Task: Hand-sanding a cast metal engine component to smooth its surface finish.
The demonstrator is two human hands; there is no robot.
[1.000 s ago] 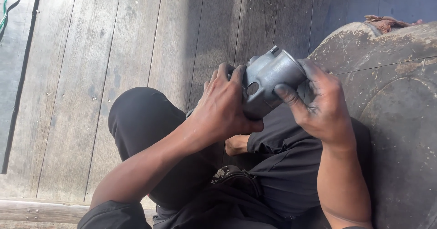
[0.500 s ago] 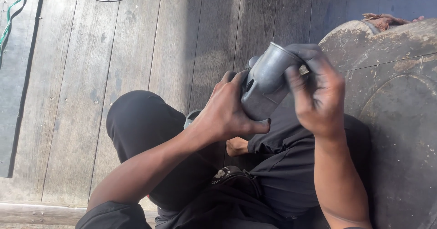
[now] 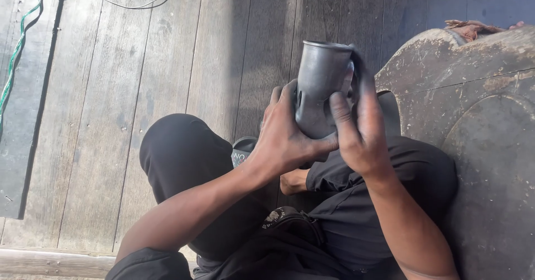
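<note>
Gripping the grey metal cup (image 3: 320, 85), both hands (image 3: 287, 138) (image 3: 359, 127) clamped its base; seemingly rigid, light, smooth-walled.

Both hands, left hand (image 3: 284, 138) and right hand (image 3: 359, 129), close around a grey tube (image 3: 320, 85), so its sides are blocked; only its open top rim is free. To the right a worn drum (image 3: 479, 118) walls off that side. Below, the knees (image 3: 178, 152) fill the space. Left and ahead, the plank floor (image 3: 139, 62) lies open, save a green cable (image 3: 19, 46) at the far edge
</note>
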